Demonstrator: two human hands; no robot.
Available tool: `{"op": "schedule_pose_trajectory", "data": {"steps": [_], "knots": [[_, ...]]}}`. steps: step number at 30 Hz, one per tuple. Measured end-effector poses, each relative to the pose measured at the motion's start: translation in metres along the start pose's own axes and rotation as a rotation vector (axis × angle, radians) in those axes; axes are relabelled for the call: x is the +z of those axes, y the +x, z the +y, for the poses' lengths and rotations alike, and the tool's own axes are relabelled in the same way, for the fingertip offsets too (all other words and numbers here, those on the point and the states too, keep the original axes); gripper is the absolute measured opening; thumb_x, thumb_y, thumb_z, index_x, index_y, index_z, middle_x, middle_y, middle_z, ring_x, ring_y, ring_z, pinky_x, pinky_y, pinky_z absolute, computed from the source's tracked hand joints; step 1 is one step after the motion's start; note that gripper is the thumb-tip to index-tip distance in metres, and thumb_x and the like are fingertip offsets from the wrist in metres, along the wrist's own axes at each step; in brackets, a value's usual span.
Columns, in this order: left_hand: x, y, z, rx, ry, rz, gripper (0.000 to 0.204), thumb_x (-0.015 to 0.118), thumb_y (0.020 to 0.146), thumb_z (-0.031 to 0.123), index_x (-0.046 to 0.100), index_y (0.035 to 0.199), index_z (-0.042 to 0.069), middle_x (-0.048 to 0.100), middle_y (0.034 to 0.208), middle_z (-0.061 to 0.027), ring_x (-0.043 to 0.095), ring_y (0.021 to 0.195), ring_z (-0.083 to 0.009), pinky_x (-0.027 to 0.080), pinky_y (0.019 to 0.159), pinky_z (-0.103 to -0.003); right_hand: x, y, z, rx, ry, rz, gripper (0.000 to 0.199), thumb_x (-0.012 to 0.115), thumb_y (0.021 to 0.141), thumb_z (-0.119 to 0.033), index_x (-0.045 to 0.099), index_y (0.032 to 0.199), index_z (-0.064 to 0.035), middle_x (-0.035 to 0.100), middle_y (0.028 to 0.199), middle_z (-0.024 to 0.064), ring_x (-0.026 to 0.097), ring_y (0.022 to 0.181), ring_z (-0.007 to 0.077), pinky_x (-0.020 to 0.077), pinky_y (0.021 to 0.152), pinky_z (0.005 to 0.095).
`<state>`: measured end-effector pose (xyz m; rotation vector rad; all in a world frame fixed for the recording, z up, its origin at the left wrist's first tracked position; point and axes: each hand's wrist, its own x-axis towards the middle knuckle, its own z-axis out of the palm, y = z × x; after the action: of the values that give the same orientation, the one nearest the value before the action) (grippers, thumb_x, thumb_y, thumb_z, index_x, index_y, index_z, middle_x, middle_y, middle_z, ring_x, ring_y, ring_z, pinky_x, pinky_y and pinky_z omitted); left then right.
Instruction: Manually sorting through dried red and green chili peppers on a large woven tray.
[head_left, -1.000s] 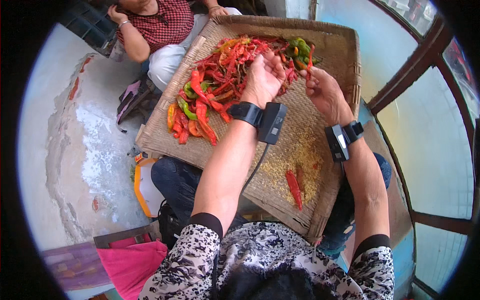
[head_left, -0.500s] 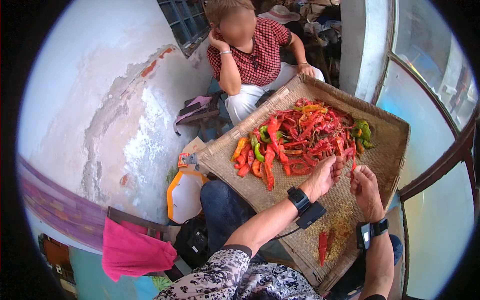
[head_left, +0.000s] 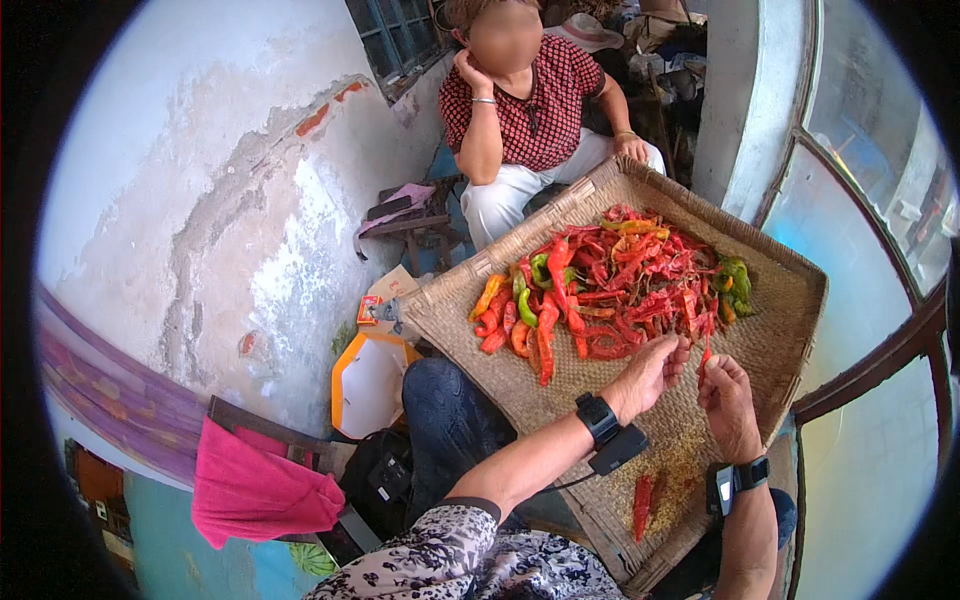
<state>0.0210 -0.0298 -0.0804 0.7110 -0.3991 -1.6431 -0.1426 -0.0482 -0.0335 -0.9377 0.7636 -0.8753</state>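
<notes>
A thin red chili pepper (head_left: 706, 362) stands pinched between the thumb and fingers of my right hand (head_left: 730, 405), over the near right of a shallow woven tray (head_left: 790, 340). Close beside it, my left hand (head_left: 655, 375) is closed, thumb against curled fingers; what it holds, if anything, is too small to make out. Beyond both hands lies a heap of red chili peppers (head_left: 620, 280), some wrinkled and dry, with a few orange and green ones. Several green peppers (head_left: 735, 285) lie at the heap's right. Nearer me, flat red chili pieces (head_left: 642, 508) rest among scattered pale seeds (head_left: 680, 470).
Across the tray sits another person (head_left: 525, 110), one hand at the head, the other on a knee. At the left are an orange-edged white box (head_left: 372, 385), a small stool (head_left: 415, 222) with a dark phone-like object on it, and a pink cloth (head_left: 255, 485). Glass panels (head_left: 850, 270) stand at the right.
The whole view has shifted slightly, so the tray and the other person appear a little lower and farther right. My hands keep nearly the same pose, the right still pinching the chili pepper.
</notes>
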Motion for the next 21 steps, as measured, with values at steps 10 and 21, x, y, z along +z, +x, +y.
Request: {"op": "schedule_pose_trajectory", "data": {"steps": [10,21], "knots": [[0.010,-0.016,-0.011,0.042,0.261,-0.039,0.024,0.059,0.094,0.035,0.058,0.105,0.014,0.057,0.088,0.0057,0.052,0.077,-0.0057,0.043,0.068,-0.023,0.007,-0.006,0.006,0.056,-0.079,-0.034,0.016,0.061,0.092,-0.022,0.056,0.082,-0.0106,0.051,0.063,-0.0036,0.043,0.051,0.0056,0.0327,0.047,0.0213],[0.017,-0.026,-0.004,0.128,0.393,-0.009,0.024,0.061,0.093,0.032,0.061,0.103,0.011,0.057,0.086,0.0054,0.051,0.074,-0.0043,0.042,0.065,-0.021,0.005,-0.004,0.008,0.045,-0.168,-0.060,0.013,0.063,0.091,-0.019,0.057,0.084,-0.0098,0.051,0.063,-0.0036,0.044,0.052,0.0063,0.0338,0.046,0.0221]]}}
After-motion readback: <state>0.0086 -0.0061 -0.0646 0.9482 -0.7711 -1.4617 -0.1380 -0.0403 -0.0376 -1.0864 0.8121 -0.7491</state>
